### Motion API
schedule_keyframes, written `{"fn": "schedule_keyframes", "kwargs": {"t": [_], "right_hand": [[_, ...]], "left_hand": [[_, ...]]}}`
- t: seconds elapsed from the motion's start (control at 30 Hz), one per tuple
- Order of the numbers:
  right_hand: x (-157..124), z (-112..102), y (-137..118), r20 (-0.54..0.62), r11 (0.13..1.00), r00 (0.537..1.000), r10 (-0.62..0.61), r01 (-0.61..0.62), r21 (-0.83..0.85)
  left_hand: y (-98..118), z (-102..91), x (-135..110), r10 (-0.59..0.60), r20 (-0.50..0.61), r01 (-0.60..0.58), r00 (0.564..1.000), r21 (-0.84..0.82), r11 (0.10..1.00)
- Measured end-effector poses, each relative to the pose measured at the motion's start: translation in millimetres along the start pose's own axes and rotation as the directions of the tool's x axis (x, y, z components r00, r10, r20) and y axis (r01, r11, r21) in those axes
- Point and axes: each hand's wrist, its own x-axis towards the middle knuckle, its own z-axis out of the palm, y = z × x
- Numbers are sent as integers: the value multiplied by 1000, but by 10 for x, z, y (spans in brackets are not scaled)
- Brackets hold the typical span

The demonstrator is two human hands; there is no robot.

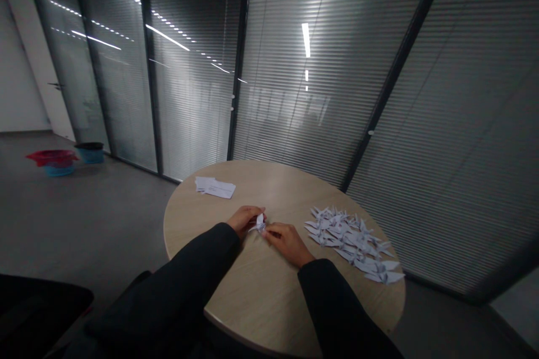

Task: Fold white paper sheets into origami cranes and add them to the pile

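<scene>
Both my hands meet over the middle of a round wooden table (pixel 269 291). My left hand (pixel 244 217) and my right hand (pixel 287 241) pinch a small piece of folded white paper (pixel 260 222) between their fingertips, just above the tabletop. Dark sleeves cover both my arms. To the right of my right hand lies a spread of several folded white paper figures (pixel 351 241). A small stack of flat white paper sheets (pixel 215 187) rests at the far left of the table.
Glass partitions with shut blinds (pixel 320 84) stand close behind the table. On the grey floor at far left are a red basin on a blue one (pixel 54 159) and a dark-rimmed blue bucket (pixel 90 152). A dark chair edge (pixel 37 308) shows at bottom left.
</scene>
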Motion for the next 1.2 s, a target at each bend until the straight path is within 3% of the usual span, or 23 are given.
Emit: {"fn": "schedule_keyframes", "kwargs": {"t": [0.5, 0.9, 1.07, 1.2], "right_hand": [[1, 4, -11, -37, 1000, 999, 10, -9, 14], [-13, 24, -38, 75, 999, 996, 39, -42, 28], [-9, 27, -29, 67, 1000, 997, 28, -29, 2], [-6, 10, -48, 36, 999, 999, 19, -20, 30]], "left_hand": [[43, 18, -23, 5, -75, -4, 997, 5, 1000], [-6, -12, 14, 23, -14, -23, 1000, 32, 999], [-3, -8, 9, 31, 24, -32, 999, 55, 998], [-2, -11, 8, 44, -22, -43, 999, 39, 998]]}}
